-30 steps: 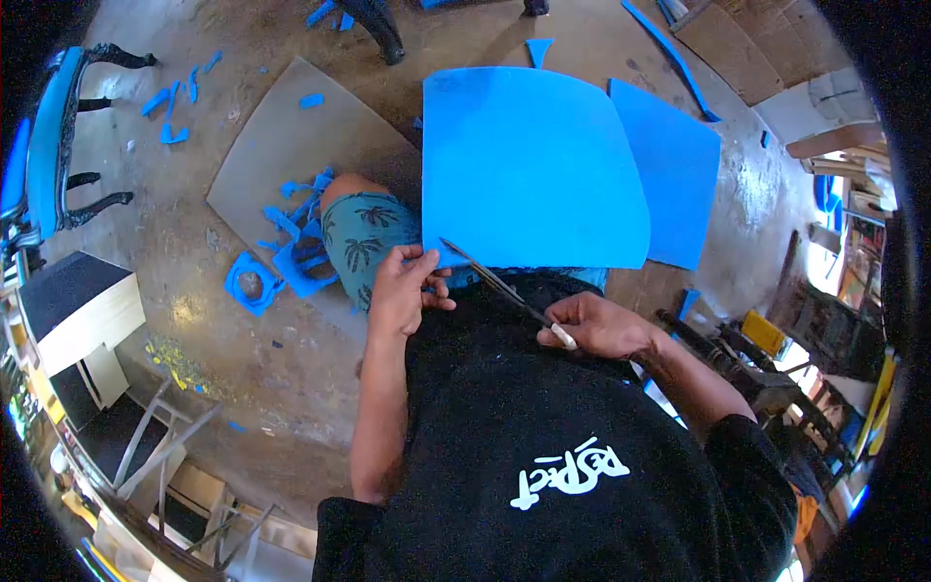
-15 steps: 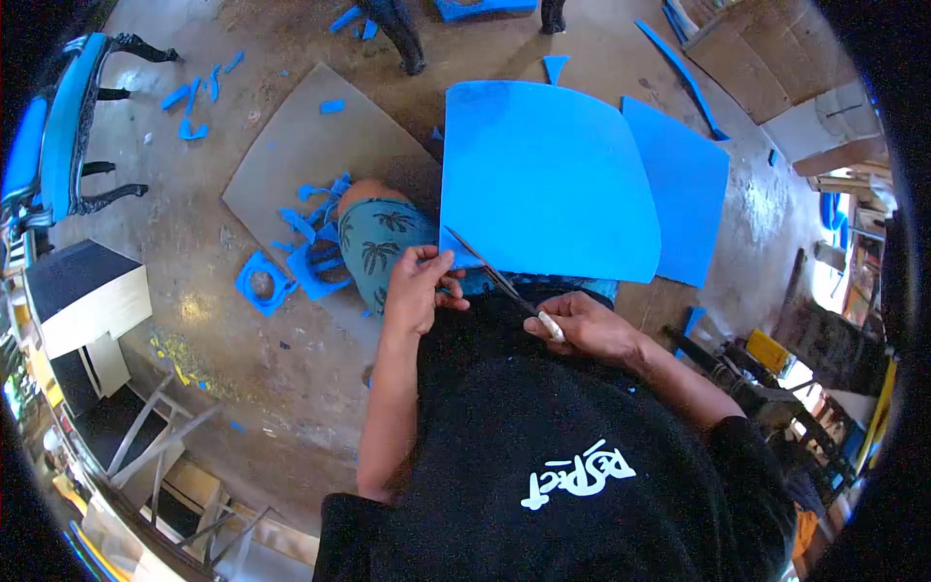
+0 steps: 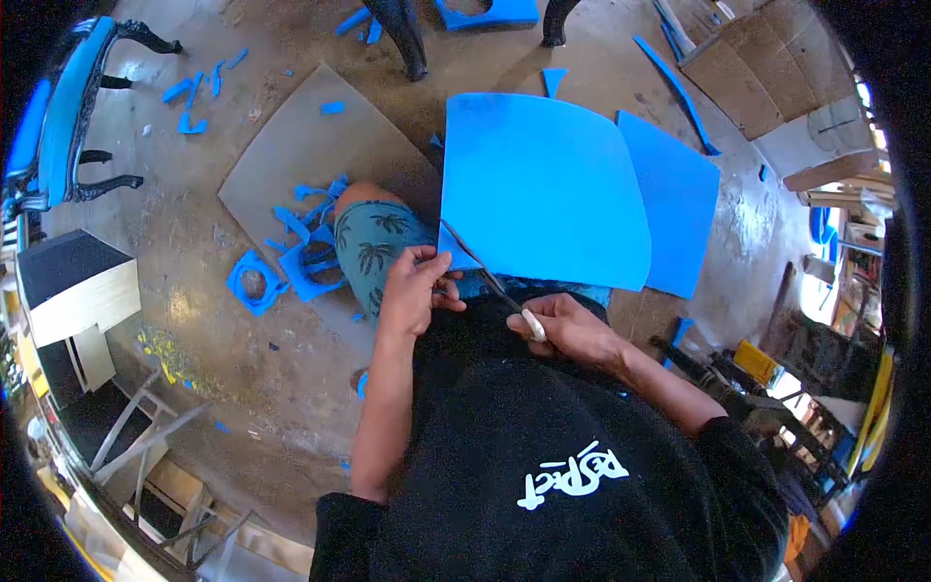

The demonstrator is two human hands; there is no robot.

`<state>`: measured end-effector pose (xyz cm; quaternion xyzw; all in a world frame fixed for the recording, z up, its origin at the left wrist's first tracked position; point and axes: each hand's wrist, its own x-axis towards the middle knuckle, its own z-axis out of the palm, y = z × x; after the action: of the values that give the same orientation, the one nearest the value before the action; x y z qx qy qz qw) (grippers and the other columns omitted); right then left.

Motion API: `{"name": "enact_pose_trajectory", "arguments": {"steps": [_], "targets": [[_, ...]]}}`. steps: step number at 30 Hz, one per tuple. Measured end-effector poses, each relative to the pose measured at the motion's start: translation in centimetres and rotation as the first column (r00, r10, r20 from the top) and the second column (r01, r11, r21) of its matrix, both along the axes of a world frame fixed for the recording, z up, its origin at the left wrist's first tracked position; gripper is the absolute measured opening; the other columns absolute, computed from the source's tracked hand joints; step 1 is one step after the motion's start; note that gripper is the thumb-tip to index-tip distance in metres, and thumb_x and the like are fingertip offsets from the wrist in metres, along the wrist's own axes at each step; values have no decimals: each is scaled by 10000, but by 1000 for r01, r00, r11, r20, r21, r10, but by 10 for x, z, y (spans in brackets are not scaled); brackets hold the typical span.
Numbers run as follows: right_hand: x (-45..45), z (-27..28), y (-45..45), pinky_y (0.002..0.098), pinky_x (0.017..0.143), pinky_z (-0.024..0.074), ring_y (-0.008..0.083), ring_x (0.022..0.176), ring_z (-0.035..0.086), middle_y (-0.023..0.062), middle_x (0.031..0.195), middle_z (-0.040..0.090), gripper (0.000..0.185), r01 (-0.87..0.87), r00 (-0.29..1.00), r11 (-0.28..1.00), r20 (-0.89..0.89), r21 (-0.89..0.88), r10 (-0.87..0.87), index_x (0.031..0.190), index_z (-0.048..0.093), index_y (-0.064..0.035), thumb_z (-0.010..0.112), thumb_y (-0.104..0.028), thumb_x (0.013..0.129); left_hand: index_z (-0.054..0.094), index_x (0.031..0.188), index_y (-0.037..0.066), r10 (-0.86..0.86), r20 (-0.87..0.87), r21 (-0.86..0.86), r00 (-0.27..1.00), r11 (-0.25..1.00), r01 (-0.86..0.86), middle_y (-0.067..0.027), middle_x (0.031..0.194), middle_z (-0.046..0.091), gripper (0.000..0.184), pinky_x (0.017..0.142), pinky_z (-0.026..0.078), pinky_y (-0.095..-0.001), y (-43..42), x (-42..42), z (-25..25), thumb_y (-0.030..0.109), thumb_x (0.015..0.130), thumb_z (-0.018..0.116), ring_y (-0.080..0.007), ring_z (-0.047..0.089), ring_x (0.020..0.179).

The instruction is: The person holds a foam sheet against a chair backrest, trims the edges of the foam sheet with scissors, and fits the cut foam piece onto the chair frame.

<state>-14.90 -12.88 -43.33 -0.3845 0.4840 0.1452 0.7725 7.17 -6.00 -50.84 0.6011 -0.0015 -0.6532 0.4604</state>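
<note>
blue sheet (image 3: 543, 194) just ahead of both hands; left hand (image 3: 412, 291) nearer, pinching its near left corner.
scissors (image 3: 493, 279) gripped in right hand (image 3: 570, 335), long axis slanting forward-left across that corner; hands apart from each other. sheet plain bright blue, flat-looking, roughly square, far edge curved; darker panel (image 3: 684, 209) partly under it, ahead-right of right hand.

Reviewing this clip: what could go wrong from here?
The left hand pinches the blue sheet close to the scissors, so a slip might nick its thumb. The sheet seems held by that corner alone; it could shift and the cut wander. The patterned shorts lie beneath the work and might get snagged.
</note>
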Motion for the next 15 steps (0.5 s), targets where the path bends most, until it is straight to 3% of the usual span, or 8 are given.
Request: {"name": "enact_pose_trajectory", "arguments": {"steps": [2, 6, 8, 15], "targets": [[3, -7, 3, 250, 500, 269, 68, 517, 369, -38, 602, 465, 367, 72, 997, 997, 38, 22, -73, 693, 543, -100, 658, -369, 915, 432, 1107, -14, -4, -1, -16, 1000, 1000, 4, -179, 866, 611, 350, 473, 576, -365, 0, -1, -2, 182, 917, 651, -182, 592, 559], [5, -1, 4, 248, 507, 278, 64, 529, 382, -39, 604, 470, 370, 40, 998, 999, 53, -8, -40, 691, 538, -99, 654, -368, 917, 435, 1097, -16, -12, -5, -32, 1000, 999, 12, -176, 868, 611, 339, 472, 574, -358, -2, 3, -1, 181, 919, 647, -175, 589, 550], [0, -13, 10, 261, 496, 287, 63, 525, 406, -43, 588, 487, 403, -2, 997, 998, 75, -59, 7, 690, 566, -106, 649, -438, 902, 436, 1095, -16, -22, -9, -46, 1000, 999, 22, -177, 869, 611, 337, 471, 573, -354, -2, 4, -2, 179, 919, 647, -173, 587, 547], [17, 1, 5, 256, 474, 278, 64, 506, 400, -43, 585, 477, 377, 54, 995, 998, 80, -30, -51, 695, 558, -116, 649, -414, 907, 443, 1087, -10, -20, 20, -43, 1000, 999, 20, -172, 852, 608, 335, 472, 571, -350, -2, 8, -1, 181, 913, 657, -169, 585, 537]]}}
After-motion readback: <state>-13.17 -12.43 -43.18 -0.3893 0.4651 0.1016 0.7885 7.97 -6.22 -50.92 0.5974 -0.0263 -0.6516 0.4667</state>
